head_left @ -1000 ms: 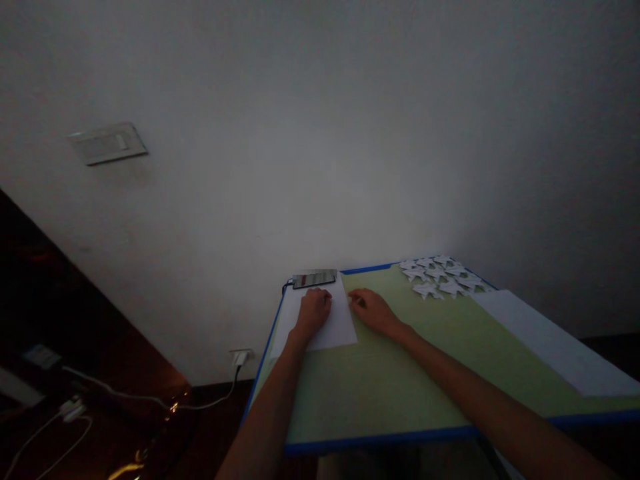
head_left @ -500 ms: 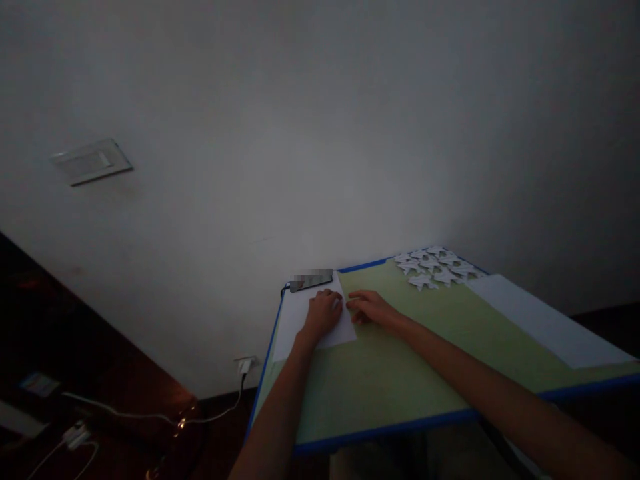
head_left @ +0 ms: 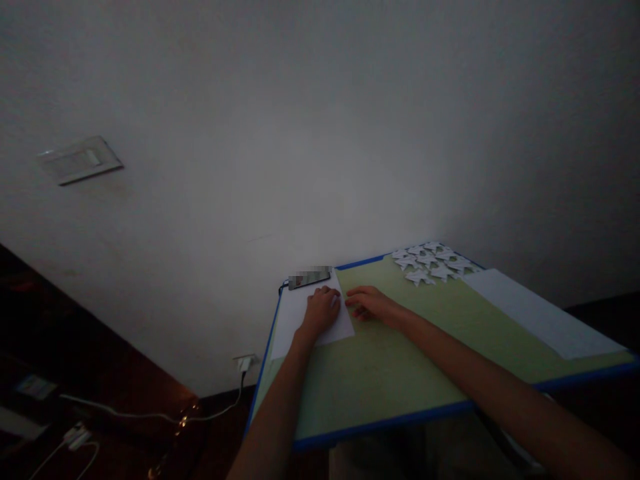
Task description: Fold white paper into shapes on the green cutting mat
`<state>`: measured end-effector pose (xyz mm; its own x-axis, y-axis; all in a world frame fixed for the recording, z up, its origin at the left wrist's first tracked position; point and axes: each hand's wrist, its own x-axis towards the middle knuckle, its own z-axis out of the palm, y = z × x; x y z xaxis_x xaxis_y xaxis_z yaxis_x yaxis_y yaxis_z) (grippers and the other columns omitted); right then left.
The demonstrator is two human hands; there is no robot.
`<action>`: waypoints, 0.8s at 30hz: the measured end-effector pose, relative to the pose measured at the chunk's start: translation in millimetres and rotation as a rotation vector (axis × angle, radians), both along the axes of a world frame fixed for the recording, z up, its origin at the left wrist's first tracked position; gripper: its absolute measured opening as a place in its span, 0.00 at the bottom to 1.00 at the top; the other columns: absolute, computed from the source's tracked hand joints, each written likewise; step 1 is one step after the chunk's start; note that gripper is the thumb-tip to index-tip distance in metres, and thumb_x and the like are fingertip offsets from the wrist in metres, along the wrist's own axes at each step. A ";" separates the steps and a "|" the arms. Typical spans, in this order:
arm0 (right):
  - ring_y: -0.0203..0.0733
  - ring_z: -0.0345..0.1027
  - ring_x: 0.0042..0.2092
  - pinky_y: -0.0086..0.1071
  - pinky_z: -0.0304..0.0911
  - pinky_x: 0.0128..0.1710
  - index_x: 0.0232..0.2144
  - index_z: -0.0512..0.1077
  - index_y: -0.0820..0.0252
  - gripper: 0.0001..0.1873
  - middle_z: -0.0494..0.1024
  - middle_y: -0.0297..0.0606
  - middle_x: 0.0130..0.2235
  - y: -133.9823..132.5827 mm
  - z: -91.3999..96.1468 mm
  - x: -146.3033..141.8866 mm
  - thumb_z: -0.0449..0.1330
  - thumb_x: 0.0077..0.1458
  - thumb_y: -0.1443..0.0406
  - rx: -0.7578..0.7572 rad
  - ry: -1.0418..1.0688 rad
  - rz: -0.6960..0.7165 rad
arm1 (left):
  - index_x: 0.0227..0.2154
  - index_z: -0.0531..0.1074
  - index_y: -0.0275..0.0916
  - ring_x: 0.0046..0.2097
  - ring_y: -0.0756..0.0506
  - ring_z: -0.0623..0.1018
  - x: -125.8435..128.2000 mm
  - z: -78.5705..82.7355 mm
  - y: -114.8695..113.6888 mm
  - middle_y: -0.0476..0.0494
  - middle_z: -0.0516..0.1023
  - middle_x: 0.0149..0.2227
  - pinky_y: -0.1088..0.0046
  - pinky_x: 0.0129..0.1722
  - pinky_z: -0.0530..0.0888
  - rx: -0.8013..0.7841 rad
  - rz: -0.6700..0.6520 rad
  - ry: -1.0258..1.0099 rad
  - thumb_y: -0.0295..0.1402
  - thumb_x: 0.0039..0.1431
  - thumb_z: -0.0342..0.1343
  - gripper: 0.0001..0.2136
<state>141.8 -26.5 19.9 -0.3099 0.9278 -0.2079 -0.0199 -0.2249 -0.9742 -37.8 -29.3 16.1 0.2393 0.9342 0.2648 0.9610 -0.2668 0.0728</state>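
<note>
A white sheet of paper [head_left: 295, 317] lies at the far left of a green board with a blue rim [head_left: 385, 427]. My left hand [head_left: 320, 311] rests palm down on the sheet, fingers curled lightly against it. My right hand [head_left: 367, 304] lies flat beside the sheet's right edge, its fingertips touching that edge. Neither hand lifts anything. A dark phone [head_left: 310, 277] lies just beyond the sheet at the board's far edge.
Several small folded white paper figures [head_left: 430, 261] are spread at the far right corner. A stack of white sheets [head_left: 535, 313] lies along the right side. A charger and cable [head_left: 243, 365] hang from a wall socket. A switch plate [head_left: 77, 160] sits on the wall.
My left hand slid right across the sheet toward its right edge, and my right hand drew in to meet it. The view tilted slightly upward.
</note>
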 end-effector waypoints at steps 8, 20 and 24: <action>0.29 0.72 0.26 0.23 0.64 0.22 0.39 0.75 0.61 0.07 0.80 0.42 0.47 -2.8 4.3 4.1 0.60 0.59 0.66 -0.039 0.054 0.035 | 0.49 0.74 0.43 0.54 0.40 0.72 0.2 0.4 -1.9 0.40 0.76 0.51 0.62 0.51 0.69 0.002 -0.005 0.015 0.33 0.67 0.48 0.13; 0.31 0.72 0.26 0.24 0.64 0.22 0.38 0.74 0.62 0.06 0.81 0.42 0.43 -1.4 3.9 4.6 0.61 0.57 0.67 -0.069 0.039 0.004 | 0.49 0.74 0.42 0.54 0.40 0.72 0.5 1.6 -1.8 0.40 0.75 0.52 0.62 0.51 0.69 -0.003 -0.009 0.010 0.33 0.67 0.48 0.13; 0.31 0.71 0.26 0.24 0.64 0.22 0.38 0.72 0.62 0.05 0.82 0.43 0.42 1.4 3.6 8.1 0.61 0.58 0.67 -0.116 0.083 0.021 | 0.50 0.74 0.43 0.55 0.39 0.72 0.9 1.5 -2.0 0.40 0.75 0.52 0.61 0.52 0.69 -0.016 -0.003 0.009 0.34 0.67 0.48 0.13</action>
<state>149.9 -25.1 23.6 -0.3499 0.8920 -0.2862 -0.0939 -0.3373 -0.9367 -36.9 -31.2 17.6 0.2442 0.9375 0.2479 0.9609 -0.2683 0.0680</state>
